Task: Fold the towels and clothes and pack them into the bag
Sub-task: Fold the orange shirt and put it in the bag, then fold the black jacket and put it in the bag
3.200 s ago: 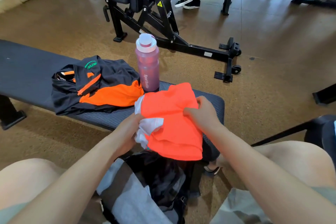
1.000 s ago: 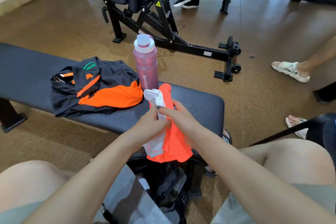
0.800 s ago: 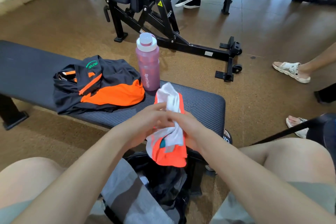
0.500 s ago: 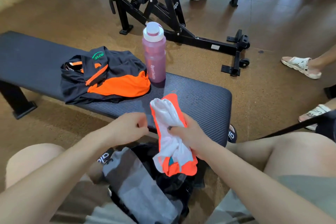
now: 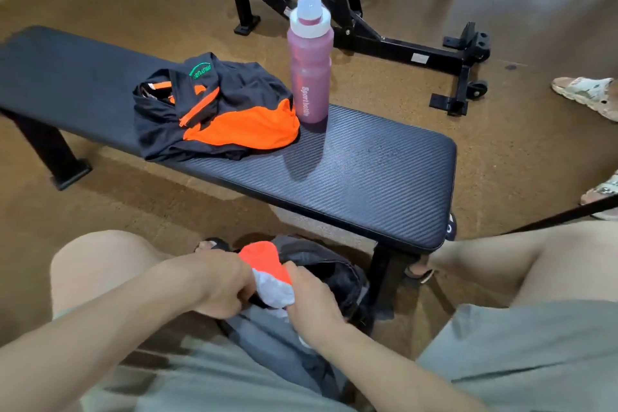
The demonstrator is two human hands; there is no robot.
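Lowered off bench [image 5: 368, 164] since half a second back. Rolled orange-white cloth [image 5: 267, 274] now at bag [image 5: 321, 264] mouth, gripped by left hand [image 5: 220, 281] and right hand [image 5: 311, 301], fingers curled.

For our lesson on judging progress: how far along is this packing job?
Done: the orange-and-white garment is rolled up small. In hand: both hands, left hand and right hand, hold it at the mouth of the bag on the floor, part way in. Left: the black-and-orange jacket lies crumpled and unfolded on the bench, beside the bottle.
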